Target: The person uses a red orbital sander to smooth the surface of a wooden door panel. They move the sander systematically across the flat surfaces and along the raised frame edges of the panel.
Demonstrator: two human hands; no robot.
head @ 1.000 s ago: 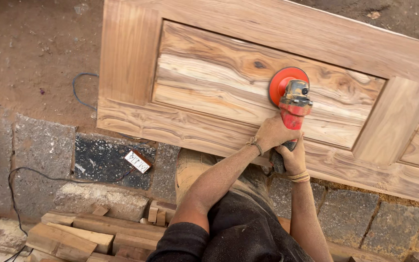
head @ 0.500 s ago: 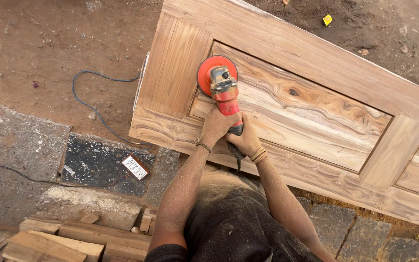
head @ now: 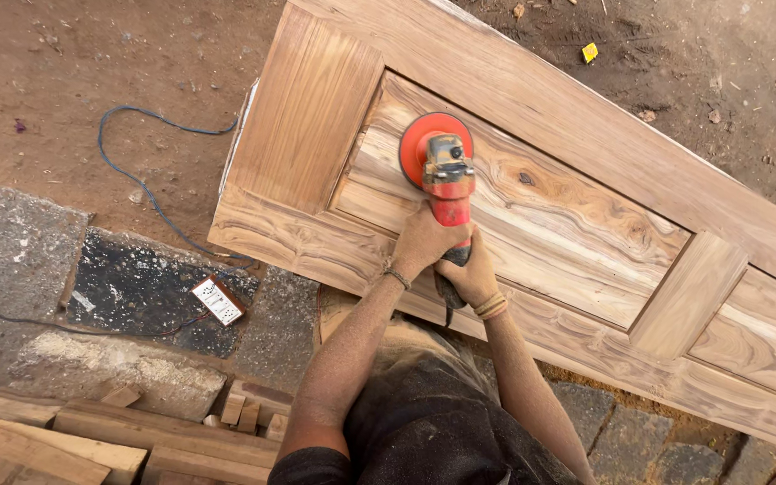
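A red power sander (head: pixel 443 171) with a round orange disc rests on the sunken panel of a large wooden door (head: pixel 586 117) lying flat. My left hand (head: pixel 424 241) grips the sander's red body just behind the head. My right hand (head: pixel 471 277) holds the dark rear handle, close against the left hand. The disc sits near the panel's left end, beside the door's left stile (head: pixel 303 112). Both forearms are dusty.
A white power socket block (head: pixel 218 301) with a blue cable (head: pixel 136 175) lies on stone paving at the left. Offcuts of timber (head: pixel 92 431) are stacked at the bottom left. Bare earth surrounds the door; a small yellow scrap (head: pixel 590 52) lies beyond it.
The sander swept left along the panel to its left end, then came back slightly to the right. Both hands stayed on it. The view shifted with my head.
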